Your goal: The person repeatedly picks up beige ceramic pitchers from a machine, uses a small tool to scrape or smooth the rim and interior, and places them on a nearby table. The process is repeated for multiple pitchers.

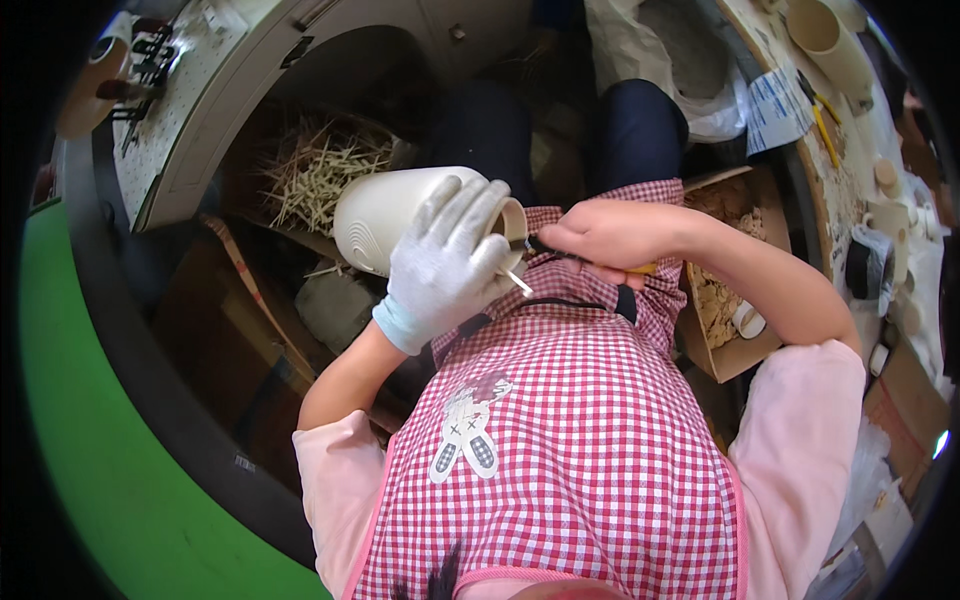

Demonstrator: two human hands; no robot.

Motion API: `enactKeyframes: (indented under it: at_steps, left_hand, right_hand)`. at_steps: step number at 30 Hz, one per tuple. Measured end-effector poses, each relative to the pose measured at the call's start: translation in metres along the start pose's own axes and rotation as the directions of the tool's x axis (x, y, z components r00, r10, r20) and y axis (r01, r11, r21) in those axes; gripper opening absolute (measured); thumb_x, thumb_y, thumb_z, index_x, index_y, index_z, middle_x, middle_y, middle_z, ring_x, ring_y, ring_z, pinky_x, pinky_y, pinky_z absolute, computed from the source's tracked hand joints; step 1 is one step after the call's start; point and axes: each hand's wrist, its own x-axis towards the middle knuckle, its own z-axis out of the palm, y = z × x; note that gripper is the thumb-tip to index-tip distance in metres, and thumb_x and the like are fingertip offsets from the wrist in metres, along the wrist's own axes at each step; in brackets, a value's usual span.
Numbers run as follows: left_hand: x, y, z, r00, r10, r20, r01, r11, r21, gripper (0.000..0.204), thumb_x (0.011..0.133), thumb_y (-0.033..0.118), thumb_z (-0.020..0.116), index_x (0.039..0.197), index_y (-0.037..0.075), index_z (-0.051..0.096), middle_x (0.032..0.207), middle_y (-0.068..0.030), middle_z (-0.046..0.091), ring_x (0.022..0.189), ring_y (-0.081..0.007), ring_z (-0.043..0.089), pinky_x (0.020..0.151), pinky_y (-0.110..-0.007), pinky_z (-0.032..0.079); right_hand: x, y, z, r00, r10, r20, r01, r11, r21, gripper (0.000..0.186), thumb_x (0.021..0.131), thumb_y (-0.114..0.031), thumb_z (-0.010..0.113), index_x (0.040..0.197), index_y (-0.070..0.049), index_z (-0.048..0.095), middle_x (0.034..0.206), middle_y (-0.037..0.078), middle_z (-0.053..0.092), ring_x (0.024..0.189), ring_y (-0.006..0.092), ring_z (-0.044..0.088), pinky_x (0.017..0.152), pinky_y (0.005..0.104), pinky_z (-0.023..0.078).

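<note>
My left hand (445, 245), in a white glove with a light blue cuff, is closed around a cream vase (375, 215) lying on its side above my lap. Curved ridges run over the vase's left end, and its round mouth (511, 222) faces right. From under the gloved fingers sticks out a thin white stick (519, 284). My bare right hand (610, 238) grips a slim tool with a black and yellow handle (640, 269). The tool's tip is at the vase's mouth, and its exact kind is hidden by my fingers.
A pile of thin pale sticks (325, 175) lies beyond the vase on the left. On the right stands a cardboard box (725, 355) with pale chips. The right-hand bench holds yellow-handled tools (826, 130) and a cream cylinder (825, 40). A grey-white cabinet (215, 120) borders the left.
</note>
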Motion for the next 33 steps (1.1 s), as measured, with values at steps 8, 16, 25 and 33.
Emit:
enactKeyframes:
  at_steps: [8,16,25,33]
  left_hand:
    - [-0.008,0.020,0.024,0.985,0.110,0.134,-0.119,0.991,0.063,0.022,0.082,0.023,0.072,0.093,0.007,0.062,0.137,-0.0186,0.064,0.130,-0.0343,0.061,0.116,-0.053,0.043]
    - [-0.043,-0.053,-0.071,0.706,-0.377,-0.599,0.456,0.890,-0.022,0.069,0.090,0.011,0.082,0.149,-0.003,0.051,0.139,-0.0148,0.065,0.121,-0.0253,0.066,0.106,-0.039,0.053]
    - [-0.050,-0.075,-0.099,0.325,-0.500,-0.803,0.645,0.738,-0.198,0.036,0.089,0.006,0.083,0.120,-0.007,0.070,0.139,-0.0188,0.064,0.120,-0.0258,0.064,0.095,-0.037,0.056]
    - [-0.035,-0.044,-0.100,0.394,-0.595,-0.700,0.715,0.677,-0.174,0.021,0.097,0.014,0.077,0.092,-0.005,0.070,0.123,-0.0153,0.068,0.090,-0.0202,0.064,0.089,-0.032,0.054]
  right_hand:
    - [0.046,0.021,0.016,0.917,0.037,0.398,-0.208,0.894,0.396,0.045,0.114,-0.037,0.031,0.084,-0.010,0.053,0.056,-0.003,0.045,0.042,0.0066,0.042,0.041,0.0207,0.039]
    - [-0.088,0.121,-0.052,0.230,-0.545,-0.806,-0.015,0.826,-0.563,0.030,0.096,-0.017,0.053,0.119,-0.001,0.064,0.115,0.017,0.068,0.103,0.0352,0.066,0.087,0.0452,0.056]
    - [-0.217,0.334,-0.107,-0.426,-0.055,-0.903,-0.760,0.563,0.324,0.032,0.103,-0.028,0.057,0.118,-0.002,0.068,0.128,0.027,0.064,0.114,0.0442,0.064,0.095,0.0553,0.052]
    - [-0.058,0.254,-0.149,0.088,-0.337,-0.937,0.130,0.937,-0.325,0.021,0.100,-0.020,0.063,0.111,-0.006,0.075,0.109,0.013,0.076,0.099,0.0295,0.071,0.087,0.0386,0.055]
